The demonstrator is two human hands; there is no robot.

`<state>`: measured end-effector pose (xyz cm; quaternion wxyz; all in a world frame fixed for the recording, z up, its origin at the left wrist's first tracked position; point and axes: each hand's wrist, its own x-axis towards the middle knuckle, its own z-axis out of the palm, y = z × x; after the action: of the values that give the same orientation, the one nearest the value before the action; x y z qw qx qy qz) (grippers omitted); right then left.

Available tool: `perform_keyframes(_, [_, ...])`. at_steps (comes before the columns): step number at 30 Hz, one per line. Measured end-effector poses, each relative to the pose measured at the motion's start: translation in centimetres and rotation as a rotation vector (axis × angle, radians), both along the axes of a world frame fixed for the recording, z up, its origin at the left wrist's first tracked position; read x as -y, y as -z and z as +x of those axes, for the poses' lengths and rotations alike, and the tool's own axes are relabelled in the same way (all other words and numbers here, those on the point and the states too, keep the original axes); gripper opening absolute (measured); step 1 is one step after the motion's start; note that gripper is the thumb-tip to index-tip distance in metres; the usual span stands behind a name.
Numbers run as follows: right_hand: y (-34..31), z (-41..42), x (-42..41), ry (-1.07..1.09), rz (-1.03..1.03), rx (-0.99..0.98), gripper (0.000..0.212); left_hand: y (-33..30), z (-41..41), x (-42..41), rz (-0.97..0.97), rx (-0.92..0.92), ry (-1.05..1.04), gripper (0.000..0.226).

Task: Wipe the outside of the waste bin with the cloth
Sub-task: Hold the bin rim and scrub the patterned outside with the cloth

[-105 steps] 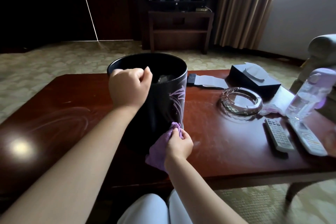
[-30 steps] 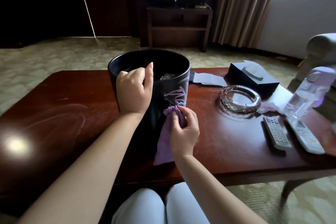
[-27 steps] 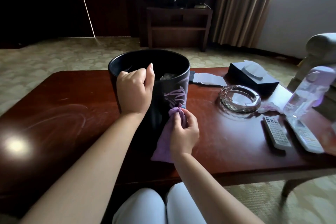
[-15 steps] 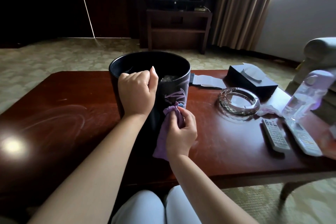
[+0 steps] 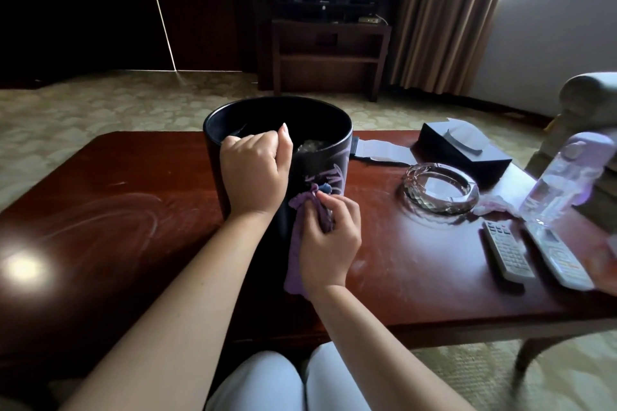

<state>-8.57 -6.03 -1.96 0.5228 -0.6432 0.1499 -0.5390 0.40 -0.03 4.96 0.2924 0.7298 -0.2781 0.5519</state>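
A black round waste bin (image 5: 217, 163) with a pale purple pattern stands upright on the dark red wooden table (image 5: 100, 217). My left hand (image 5: 255, 173) grips the bin's near rim, fingers curled over the edge. My right hand (image 5: 329, 240) pinches a purple cloth (image 5: 295, 264) and holds it against the bin's near right side, just below the pattern. The cloth's loose end hangs down along the bin wall. Something crumpled lies inside the bin.
To the right of the bin lie a glass ashtray (image 5: 440, 188), a black tissue box (image 5: 464, 152), a clear bottle with a purple cap (image 5: 561, 180), two remote controls (image 5: 507, 250) and a crumpled tissue (image 5: 494, 207). A flat grey item (image 5: 377, 152) lies behind the bin. My knees are under the table's near edge.
My right hand has rubbed the cloth up the bin's side from low near the base to just under the pattern, with small up-and-down strokes. My left hand kept its grip on the rim.
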Motion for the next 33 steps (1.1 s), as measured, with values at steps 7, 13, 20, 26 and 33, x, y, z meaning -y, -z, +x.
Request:
perform_keyframes(7, [0.1,-0.1,0.0,-0.008,-0.047,-0.017,0.008,-0.3,-0.3,-0.1,0.011,-0.039,-0.017,0.041])
perform_keyframes(13, [-2.3,0.4,-0.2,0.009,-0.024,0.020,0.010,-0.9,-0.3,-0.6,0.033,-0.058,-0.032,0.046])
perform_keyframes(20, [-1.5,0.0,-0.4,-0.001,-0.050,-0.022,0.010,-1.4,-0.8,-1.0,-0.080,-0.211,0.034,0.054])
perform_keyframes(26, [-6.0,0.8,-0.1,-0.019,-0.060,0.079,0.009,-1.6,-1.5,-1.1,-0.115,-0.211,0.125,0.054])
perform_keyframes(33, [-0.5,-0.3,-0.2,-0.018,-0.018,-0.076,0.008,-1.4,-1.4,-0.6,-0.096,-0.215,0.090,0.053])
